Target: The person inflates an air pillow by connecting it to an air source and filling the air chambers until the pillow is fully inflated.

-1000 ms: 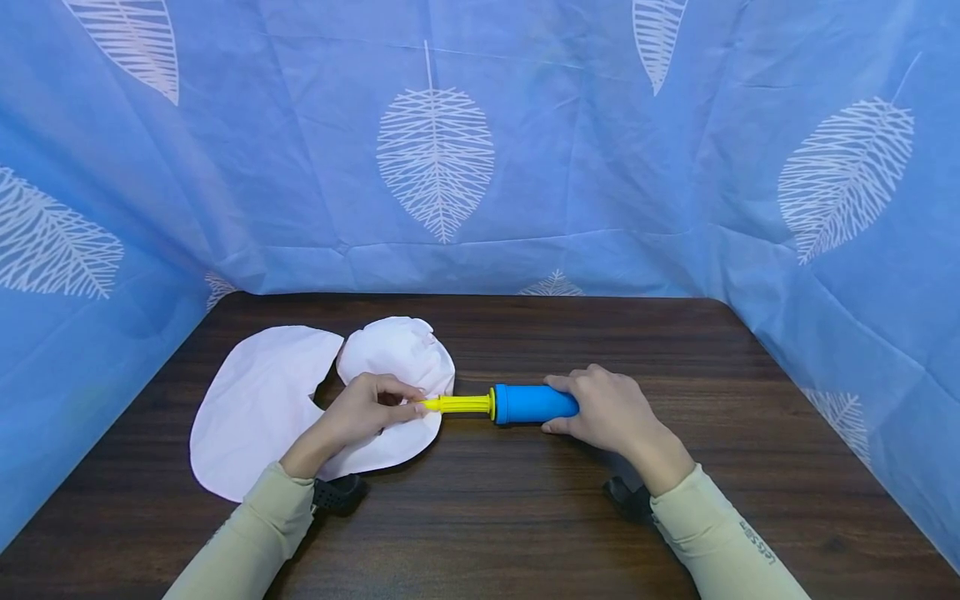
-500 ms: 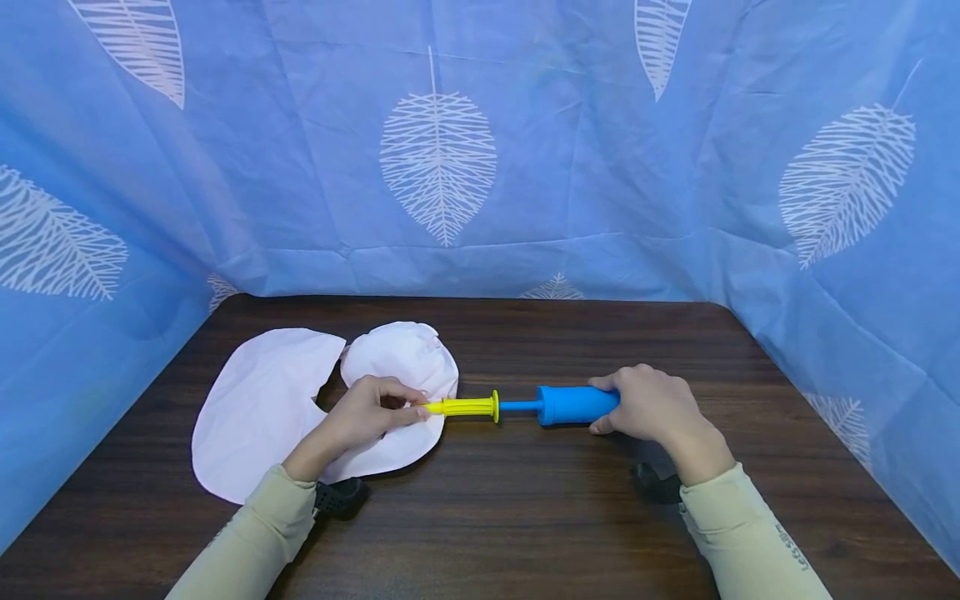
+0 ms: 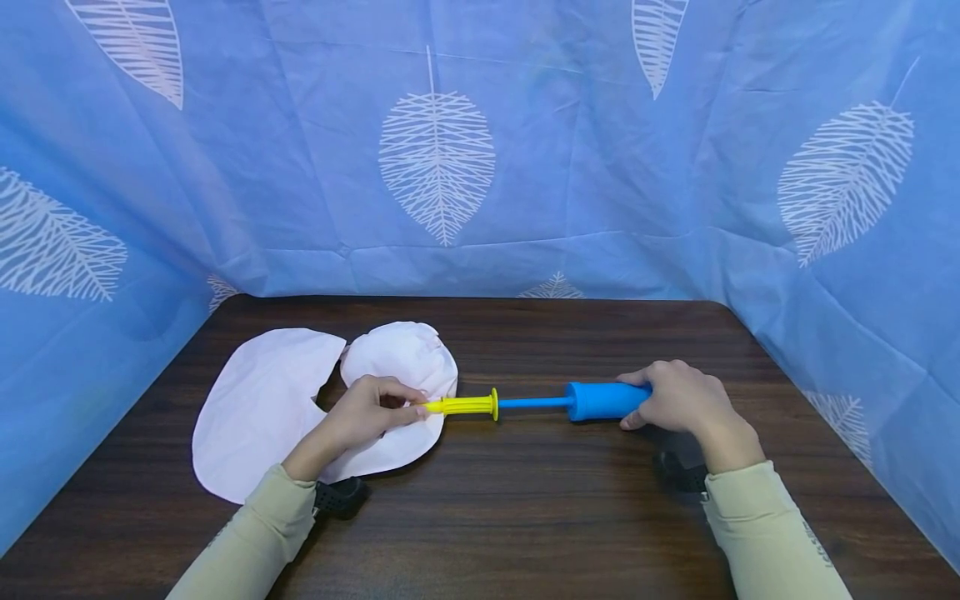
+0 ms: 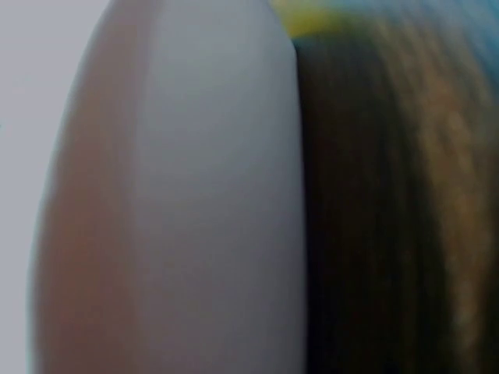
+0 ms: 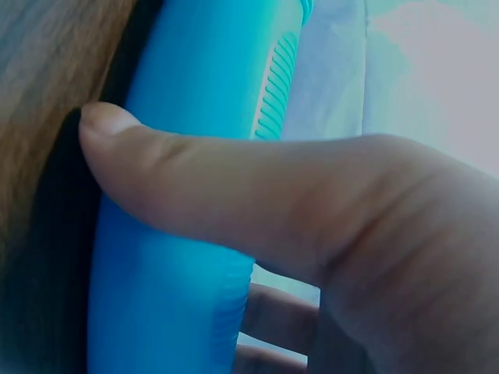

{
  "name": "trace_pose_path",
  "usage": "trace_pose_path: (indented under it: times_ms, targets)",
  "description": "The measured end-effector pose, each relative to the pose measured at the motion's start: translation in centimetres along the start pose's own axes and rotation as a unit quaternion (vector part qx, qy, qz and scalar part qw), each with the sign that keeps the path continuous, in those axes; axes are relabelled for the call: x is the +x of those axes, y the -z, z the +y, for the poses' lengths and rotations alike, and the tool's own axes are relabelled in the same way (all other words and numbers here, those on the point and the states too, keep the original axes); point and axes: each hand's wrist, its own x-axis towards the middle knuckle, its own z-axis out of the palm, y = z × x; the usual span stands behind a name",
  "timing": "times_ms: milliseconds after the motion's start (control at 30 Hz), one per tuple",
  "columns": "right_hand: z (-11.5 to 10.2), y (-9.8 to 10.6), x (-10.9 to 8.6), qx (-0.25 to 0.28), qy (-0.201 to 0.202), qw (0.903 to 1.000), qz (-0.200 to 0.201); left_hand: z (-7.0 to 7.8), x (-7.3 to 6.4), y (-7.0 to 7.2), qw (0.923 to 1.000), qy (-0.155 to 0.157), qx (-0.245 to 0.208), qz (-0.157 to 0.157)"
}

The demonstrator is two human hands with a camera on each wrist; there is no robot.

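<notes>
Taking twelve o'clock as pointing away from the person, the pump (image 3: 534, 403) is lying nearly along a nine-to-three line near the middle of the table (image 3: 510, 517). Its yellow handle (image 3: 467, 406) is sitting at the nine o'clock end and its blue barrel (image 3: 603, 401) at the three o'clock end, with the thin blue rod (image 3: 521, 403) stretching between them.

The hands are working well apart. The left hand (image 3: 363, 417) is pinching the yellow handle's narrow tip at the edge of a pale balloon (image 3: 258, 408); the fingers are hiding whether the tip is going inside. The right hand (image 3: 686, 404) is gripping the barrel's far end, its thumb (image 5: 218, 175) lying across the barrel and its fingers bending behind.

The balloon is spreading under and beyond the left hand, its broad flat part reaching toward nine o'clock and its puffed part (image 3: 397, 354) rising at ten, a notch cutting between. Wood is running from its outer edge to the table's side.

At three, a strip of table is separating the right hand from the side edge. Toward twelve, wood is stretching from the pump to the straight far edge, where the leaf-printed curtain (image 3: 570, 183) is hanging. Toward six, a wide stretch is lying between the sleeves (image 3: 247, 533).
</notes>
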Motion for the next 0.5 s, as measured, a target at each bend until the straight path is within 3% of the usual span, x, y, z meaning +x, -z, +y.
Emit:
trace_pose_path:
  times_ms: [500]
  targets:
    - [2.1,0.5,-0.2,0.010,-0.023,0.9996,-0.013,0.1,-0.2,0.1,1.0000,0.008,-0.001,0.000]
